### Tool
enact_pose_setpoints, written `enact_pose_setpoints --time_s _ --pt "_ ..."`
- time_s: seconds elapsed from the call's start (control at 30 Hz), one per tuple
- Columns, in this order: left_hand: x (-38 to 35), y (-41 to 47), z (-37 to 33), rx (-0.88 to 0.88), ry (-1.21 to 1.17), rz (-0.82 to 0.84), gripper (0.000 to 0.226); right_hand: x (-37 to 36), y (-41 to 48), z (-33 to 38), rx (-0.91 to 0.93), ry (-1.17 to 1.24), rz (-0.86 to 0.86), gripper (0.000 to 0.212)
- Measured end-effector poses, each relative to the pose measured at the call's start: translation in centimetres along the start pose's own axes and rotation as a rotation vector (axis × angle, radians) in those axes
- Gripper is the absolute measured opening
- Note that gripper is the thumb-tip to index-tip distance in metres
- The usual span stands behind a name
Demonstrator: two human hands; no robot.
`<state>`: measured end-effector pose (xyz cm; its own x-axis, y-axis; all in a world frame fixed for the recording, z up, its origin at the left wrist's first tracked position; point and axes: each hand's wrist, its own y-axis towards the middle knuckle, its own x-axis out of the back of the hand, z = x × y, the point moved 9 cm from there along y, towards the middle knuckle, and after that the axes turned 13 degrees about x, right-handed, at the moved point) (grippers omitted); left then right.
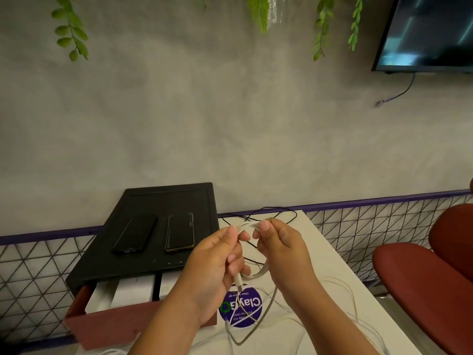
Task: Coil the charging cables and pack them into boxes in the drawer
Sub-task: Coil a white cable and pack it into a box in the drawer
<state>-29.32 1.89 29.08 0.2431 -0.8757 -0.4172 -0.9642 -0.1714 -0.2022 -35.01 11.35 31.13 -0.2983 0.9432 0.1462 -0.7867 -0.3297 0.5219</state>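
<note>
**Fingers.** Left hand (217,257): thumb and fingers are curled and pinch the white flat charging cable (263,272) at the top of a loop. The plug end hangs below the palm. Right hand (280,248): thumb and forefinger pinch the top of the same loop, just beside the left thumb.

**Cable.** The loop is held in the air to the right of the black rectangular stand (163,201), above the white tabletop (322,252). Its loose length trails down across a round purple sticker (252,303) near the stand's front right corner.

**Surroundings.**
- A thin black cable (281,210) lies right of the stand, by the wall.
- Two dark phones (135,233) (180,231) lie flat on the stand, side by side.
- Under the stand, a reddish-brown drawer (107,326) stands open with white boxes (133,293) inside.
- Red chair seats (422,290) stand well to the stand's right.
</note>
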Motion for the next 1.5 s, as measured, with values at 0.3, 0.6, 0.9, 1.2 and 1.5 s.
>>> enact_pose_setpoints --time_s 0.3,0.6,0.9,1.2,1.5 --pt "1.5 -0.9 -1.4 -0.071 0.140 -0.205 0.029 -1.1 0.1 0.9 0.002 0.100 0.144 0.029" --pt "4.7 -0.5 -3.2 -0.051 -0.523 -0.107 0.032 1.3 -0.3 -1.6 0.017 -0.210 0.180 0.026" --pt "5.2 -0.2 -3.4 -0.197 -0.443 -0.123 0.033 -4.1 -4.9 -1.3 0.132 -0.446 0.799 0.026" --pt "4.5 -0.6 -2.2 -0.393 0.609 -0.409 0.034 -4.1 -4.5 2.1 0.229 -0.349 0.799 0.014" --pt "1.6 -0.6 0.7 -0.283 0.685 0.000 0.041 0.3 -0.8 4.0 0.347 -0.338 0.415 0.015"
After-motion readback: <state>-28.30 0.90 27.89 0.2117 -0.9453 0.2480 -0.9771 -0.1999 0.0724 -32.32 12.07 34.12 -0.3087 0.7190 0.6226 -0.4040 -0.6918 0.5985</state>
